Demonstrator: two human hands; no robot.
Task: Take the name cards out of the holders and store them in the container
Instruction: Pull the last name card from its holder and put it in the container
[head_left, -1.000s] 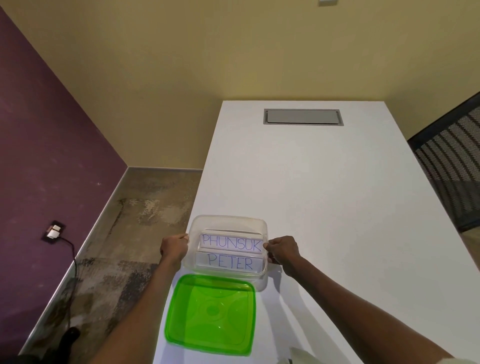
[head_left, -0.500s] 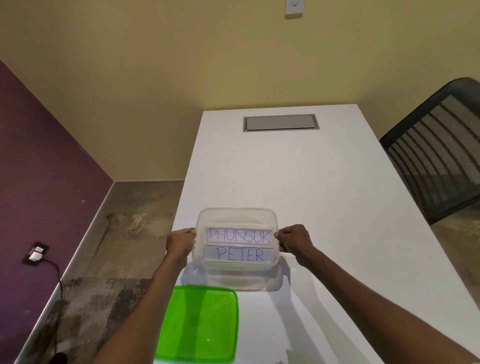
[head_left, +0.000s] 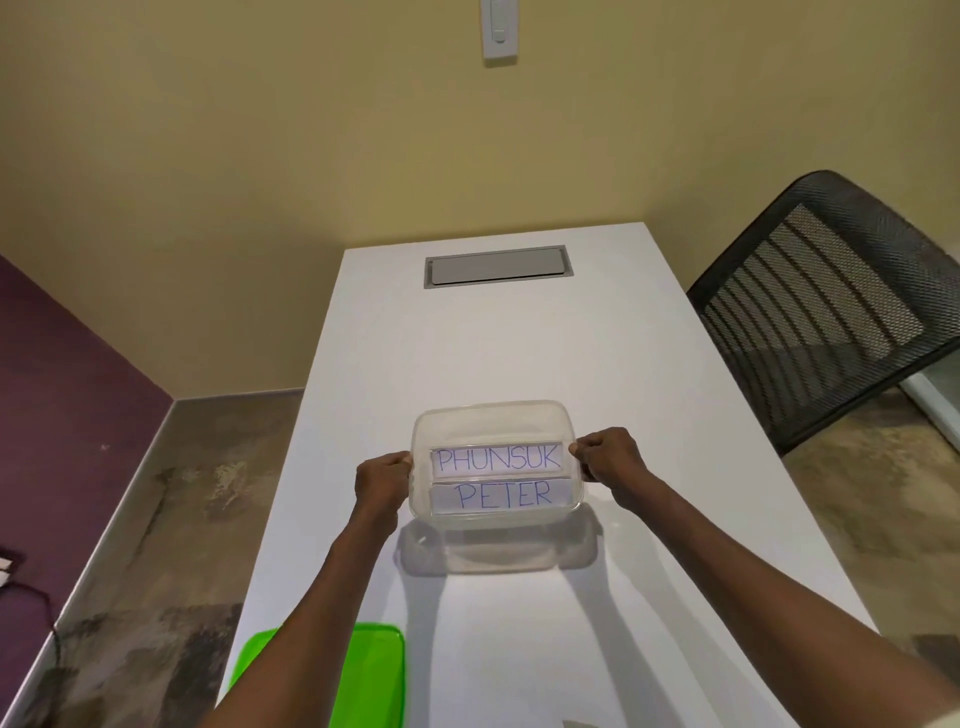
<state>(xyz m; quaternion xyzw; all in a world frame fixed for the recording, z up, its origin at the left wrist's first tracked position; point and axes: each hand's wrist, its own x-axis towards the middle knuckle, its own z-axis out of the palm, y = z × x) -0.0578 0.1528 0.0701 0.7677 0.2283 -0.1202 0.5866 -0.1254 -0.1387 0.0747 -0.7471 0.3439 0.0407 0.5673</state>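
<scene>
Green lid (head_left: 363, 675) near; black chair (head_left: 831, 312) right.

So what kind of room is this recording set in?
Probably a small office or meeting room: a long white table with a grey cable hatch set into its top, a black mesh office chair beside it, and a wall switch on the plain yellow wall.

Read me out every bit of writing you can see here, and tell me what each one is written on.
"PHUNSUK": handwritten in blue on the upper name card, inside the clear container.
"PETER": handwritten in blue on the lower name card, in the same container.
The green lid, the wall switch and the table's grey hatch show no readable text.
</scene>
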